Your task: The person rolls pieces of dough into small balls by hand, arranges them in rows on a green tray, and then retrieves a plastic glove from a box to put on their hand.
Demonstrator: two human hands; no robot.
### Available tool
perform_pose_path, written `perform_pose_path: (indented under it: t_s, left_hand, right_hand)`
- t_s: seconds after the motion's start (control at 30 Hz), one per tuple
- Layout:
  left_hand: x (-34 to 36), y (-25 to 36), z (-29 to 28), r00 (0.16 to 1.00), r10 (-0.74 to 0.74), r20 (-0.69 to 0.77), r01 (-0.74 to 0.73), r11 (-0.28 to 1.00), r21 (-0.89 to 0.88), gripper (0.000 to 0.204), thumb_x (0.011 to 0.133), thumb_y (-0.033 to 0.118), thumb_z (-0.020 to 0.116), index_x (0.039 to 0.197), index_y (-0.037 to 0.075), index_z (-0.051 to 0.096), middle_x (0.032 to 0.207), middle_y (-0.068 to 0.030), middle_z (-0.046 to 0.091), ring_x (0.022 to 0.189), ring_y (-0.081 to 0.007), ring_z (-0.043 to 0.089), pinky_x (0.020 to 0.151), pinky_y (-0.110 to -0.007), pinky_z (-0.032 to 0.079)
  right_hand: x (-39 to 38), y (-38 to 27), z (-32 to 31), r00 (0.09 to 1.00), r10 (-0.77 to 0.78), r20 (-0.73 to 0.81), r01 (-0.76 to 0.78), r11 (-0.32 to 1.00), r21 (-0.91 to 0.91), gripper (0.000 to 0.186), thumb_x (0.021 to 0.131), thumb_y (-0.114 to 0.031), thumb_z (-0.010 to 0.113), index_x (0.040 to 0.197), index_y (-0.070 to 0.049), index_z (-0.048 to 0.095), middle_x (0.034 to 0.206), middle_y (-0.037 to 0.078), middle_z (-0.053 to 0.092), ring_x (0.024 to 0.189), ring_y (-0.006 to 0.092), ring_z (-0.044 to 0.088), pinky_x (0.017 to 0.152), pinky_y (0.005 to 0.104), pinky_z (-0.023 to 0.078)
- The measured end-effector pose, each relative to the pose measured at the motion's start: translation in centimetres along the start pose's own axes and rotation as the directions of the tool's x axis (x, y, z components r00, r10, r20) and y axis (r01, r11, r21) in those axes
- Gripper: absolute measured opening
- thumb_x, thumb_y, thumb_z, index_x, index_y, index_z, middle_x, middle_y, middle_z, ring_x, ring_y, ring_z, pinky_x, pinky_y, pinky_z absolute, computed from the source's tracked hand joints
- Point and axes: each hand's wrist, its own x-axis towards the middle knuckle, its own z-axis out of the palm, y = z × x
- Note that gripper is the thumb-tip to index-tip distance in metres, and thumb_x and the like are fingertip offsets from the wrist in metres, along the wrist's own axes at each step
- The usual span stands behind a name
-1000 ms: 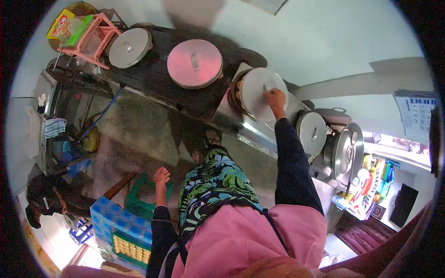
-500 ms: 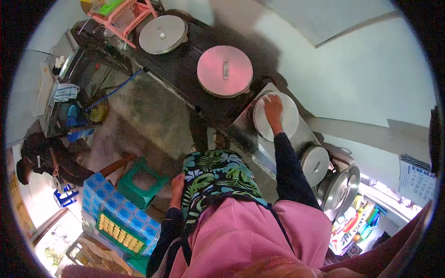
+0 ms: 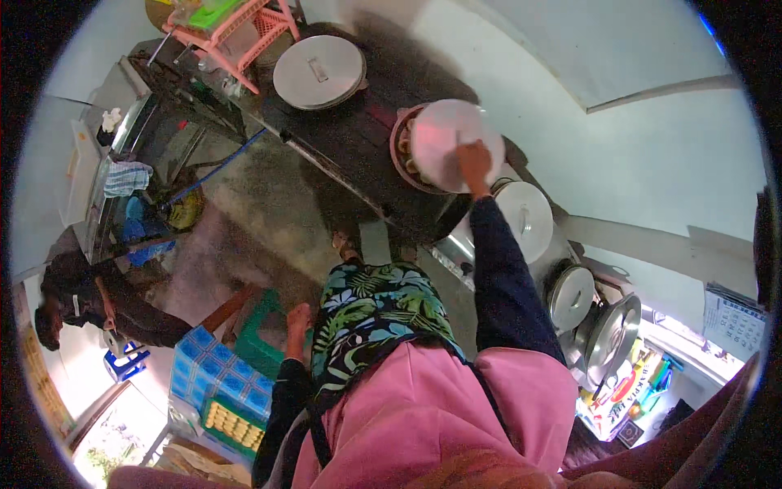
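My right hand [image 3: 474, 161] grips the handle of a round metal lid [image 3: 440, 129], tinted pink by reflection. The lid sits askew over a pot [image 3: 401, 163] on the dark counter, uncovering several pale, rounded pieces inside along its left side. Just below and right, another pot on the steel stove top has its round lid [image 3: 529, 224] on. Farther left along the counter is a third lidded pot [image 3: 318, 69]. My left hand [image 3: 297, 319] hangs low beside the floral apron [image 3: 375, 310]; its fingers are too small and blurred to read.
A pink rack [image 3: 244, 49] stands at the far left end of the dark counter [image 3: 375, 90]. Lidded pots [image 3: 570, 297] continue rightward. A green stool [image 3: 265, 314] and blue-checked table [image 3: 212, 367] with a tray [image 3: 232, 425] are lower left, near a dark-clothed person [image 3: 90, 293]. A blue hose crosses leftward.
My right hand has moved from the stove-top pot, whose lid now sits in place, up-left to the middle pot and shifted that lid aside. The whole view has swung.
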Motion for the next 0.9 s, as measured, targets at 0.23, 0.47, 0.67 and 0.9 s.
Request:
perform_pose_path:
  t_s: [0.23,0.47,0.67,0.9]
  left_hand:
    - [3.0,3.0,-12.2,0.993,-0.107,0.044,0.109,0.741,-0.663,0.034,0.093,0.031,0.062,0.119,0.009,0.061,0.101,-0.0116,0.063,0.068,-0.0304,0.059,0.052,-0.036,0.048]
    - [6.6,9.1,-10.4,0.811,0.262,0.523,0.210,0.704,-0.679,0.041,0.094,0.031,0.059,0.129,0.011,0.053,0.105,-0.0117,0.061,0.078,-0.0366,0.061,0.063,-0.039,0.052]
    - [7.1,13.9,-3.7,0.919,0.158,0.362,0.021,0.895,-0.445,0.041,0.095,0.037,0.056,0.122,0.005,0.058,0.105,-0.0125,0.063,0.102,-0.0361,0.059,0.075,-0.045,0.051]
    - [4.9,13.9,9.3,0.961,0.241,0.134,-0.272,0.910,0.312,0.033,0.093,0.029,0.062,0.111,0.001,0.066,0.121,-0.0149,0.063,0.103,-0.0240,0.063,0.087,-0.039,0.051]
  right_hand:
    - [-12.1,16.0,-15.3,0.908,0.358,-0.217,-0.367,0.930,-0.001,0.031,0.081,-0.037,0.070,0.086,-0.007,0.072,0.080,0.016,0.068,0.079,0.0352,0.066,0.069,0.0463,0.051]
    - [-27.1,26.1,-18.0,0.532,0.817,-0.222,-0.843,0.536,-0.047,0.037,0.080,-0.038,0.071,0.072,-0.002,0.066,0.069,0.019,0.063,0.065,0.0391,0.061,0.058,0.0508,0.046]
    - [-28.6,27.0,-10.8,0.610,0.756,-0.237,-0.771,0.636,0.044,0.042,0.076,-0.042,0.069,0.069,0.000,0.064,0.070,0.021,0.063,0.068,0.0392,0.061,0.064,0.0523,0.047]
    - [-32.9,33.1,-10.9,0.794,0.568,0.218,-0.242,0.624,-0.743,0.019,0.086,-0.034,0.061,0.090,-0.017,0.069,0.078,0.009,0.068,0.075,0.0271,0.067,0.064,0.0434,0.050]
